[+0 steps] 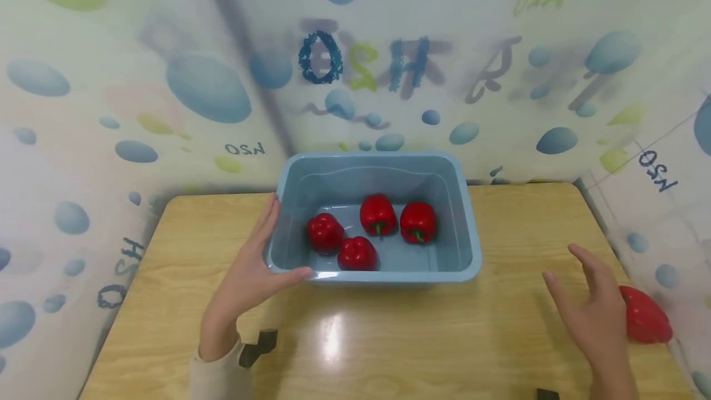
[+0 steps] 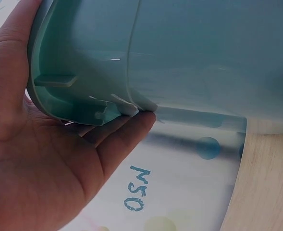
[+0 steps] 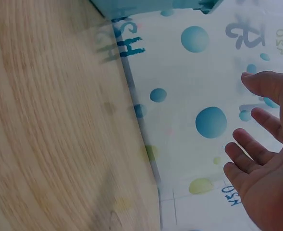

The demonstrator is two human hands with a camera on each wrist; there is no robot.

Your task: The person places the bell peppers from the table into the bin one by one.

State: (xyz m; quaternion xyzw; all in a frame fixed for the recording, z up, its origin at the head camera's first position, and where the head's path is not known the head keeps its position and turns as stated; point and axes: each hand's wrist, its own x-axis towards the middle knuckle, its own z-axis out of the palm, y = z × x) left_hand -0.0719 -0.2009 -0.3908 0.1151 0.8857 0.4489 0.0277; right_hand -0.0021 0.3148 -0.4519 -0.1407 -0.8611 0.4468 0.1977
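Note:
A light blue plastic bin (image 1: 471, 233) stands at the far side of the wooden table, with several red bell peppers (image 1: 418, 221) on its floor. My left hand (image 1: 252, 276) holds the bin by its front left corner, thumb along the front rim and fingers against the left side. From the left wrist, those fingertips (image 2: 148, 118) lie against the outer wall of the bin (image 2: 194, 57), below its rim. Out to the right, my right hand (image 1: 597, 313) is held with fingers spread and nothing in them. Another red bell pepper (image 1: 648, 316) is just beyond it, partly hidden by the hand.
Walls covered in a blue and green dotted print (image 1: 211, 88) rise behind the table (image 1: 389, 338) and on both sides. The bin's back is close to the rear wall. The lone pepper is near the table's right edge.

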